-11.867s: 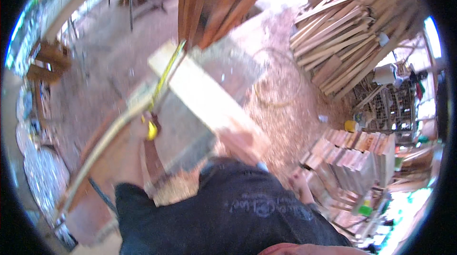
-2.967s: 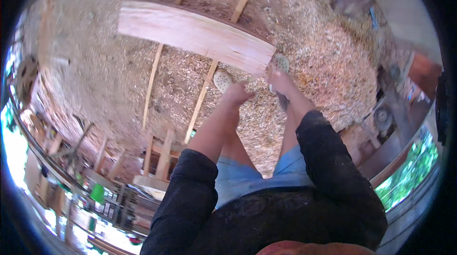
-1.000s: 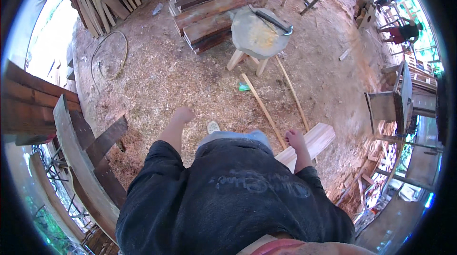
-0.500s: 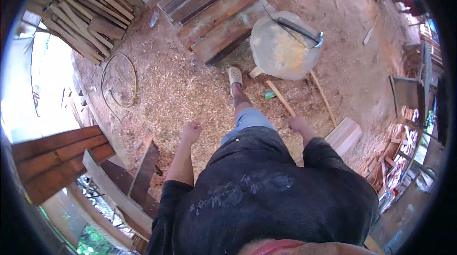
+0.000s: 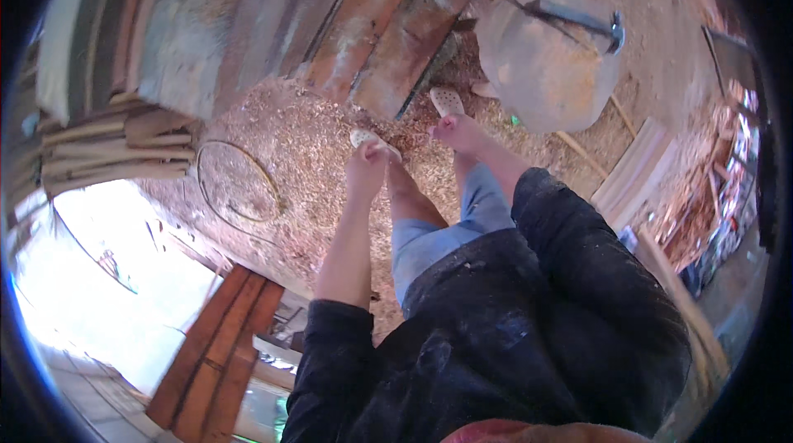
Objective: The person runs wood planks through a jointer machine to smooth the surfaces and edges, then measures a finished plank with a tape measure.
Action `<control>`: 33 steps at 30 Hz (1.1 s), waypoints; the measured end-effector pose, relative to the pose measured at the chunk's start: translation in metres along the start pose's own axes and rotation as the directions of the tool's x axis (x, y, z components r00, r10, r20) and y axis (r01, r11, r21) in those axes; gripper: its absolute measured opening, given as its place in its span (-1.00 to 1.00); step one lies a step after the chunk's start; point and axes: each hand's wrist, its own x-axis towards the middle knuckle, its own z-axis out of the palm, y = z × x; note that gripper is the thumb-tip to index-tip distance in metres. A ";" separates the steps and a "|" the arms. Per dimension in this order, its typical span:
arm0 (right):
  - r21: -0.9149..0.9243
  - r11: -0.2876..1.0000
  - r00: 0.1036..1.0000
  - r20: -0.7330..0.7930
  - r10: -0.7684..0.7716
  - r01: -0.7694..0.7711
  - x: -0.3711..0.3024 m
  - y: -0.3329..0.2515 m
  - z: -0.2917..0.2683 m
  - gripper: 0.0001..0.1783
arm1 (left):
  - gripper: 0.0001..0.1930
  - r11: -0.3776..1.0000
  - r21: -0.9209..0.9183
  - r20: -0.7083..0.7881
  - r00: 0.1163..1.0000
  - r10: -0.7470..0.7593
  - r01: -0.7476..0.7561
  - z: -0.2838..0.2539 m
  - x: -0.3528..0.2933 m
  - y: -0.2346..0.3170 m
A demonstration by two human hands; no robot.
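Observation:
My left hand (image 5: 366, 169) is held out in front of me with its fingers curled closed, above the left light clog (image 5: 372, 142). Slightly farther out and to the right, my right hand (image 5: 457, 130) is also closed, near the right clog (image 5: 446, 101). The hands are apart from each other. Whatever may be inside either of them is hidden. Beyond my right hand stands a round, pale top (image 5: 545, 83) dusted with yellowish powder. On it lies a dark, long tool (image 5: 570, 15) with a bluish crosswise end, shaped like a hammer.
Wide wooden boards (image 5: 396, 38) lie ahead of my feet. Stacked timber strips (image 5: 124, 145) and a coiled hose (image 5: 198, 178) are at the left. Reddish-brown planks (image 5: 215, 352) sit at the lower left. A pale board (image 5: 636, 162) lies at right on the shaving-covered ground.
Both hands have come forward and closer together. My view has swung to the left, so the boards ahead look nearer. Both clogs now show, where one showed before.

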 end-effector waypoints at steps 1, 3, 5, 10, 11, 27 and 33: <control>-0.094 0.995 0.997 -0.068 -0.024 0.018 0.022 0.020 0.018 -0.50 | -0.49 1.000 -0.014 0.071 0.997 -0.007 0.008 0.003 0.033 -0.003; -0.188 0.982 0.991 -0.120 -0.055 0.032 0.068 0.027 0.037 -0.47 | -0.43 0.968 0.226 0.064 0.993 0.095 -0.107 -0.009 0.107 -0.025; 0.274 0.949 0.964 -0.167 0.207 -0.156 0.095 0.028 0.084 -0.44 | -0.30 0.820 0.550 0.058 0.987 0.149 -0.156 -0.017 0.143 -0.076; 0.469 0.871 0.902 -0.299 0.312 -0.145 0.193 0.155 0.111 -0.43 | -0.19 0.782 0.569 0.096 0.964 0.246 -0.256 0.058 0.233 -0.068; 0.557 0.830 0.900 -0.346 0.264 -0.029 0.207 0.151 0.131 -0.41 | -0.19 0.806 0.552 0.071 0.975 0.210 -0.214 0.055 0.240 -0.080; 0.900 0.292 0.909 0.211 0.360 -0.324 0.216 0.087 0.149 -0.09 | -0.02 0.798 0.596 -0.027 0.990 0.138 -0.094 0.113 0.198 -0.092; 0.824 0.547 0.957 -0.017 0.288 -0.150 0.173 0.065 0.120 -0.06 | -0.06 0.961 0.255 0.099 0.986 -0.137 0.108 0.079 0.222 -0.101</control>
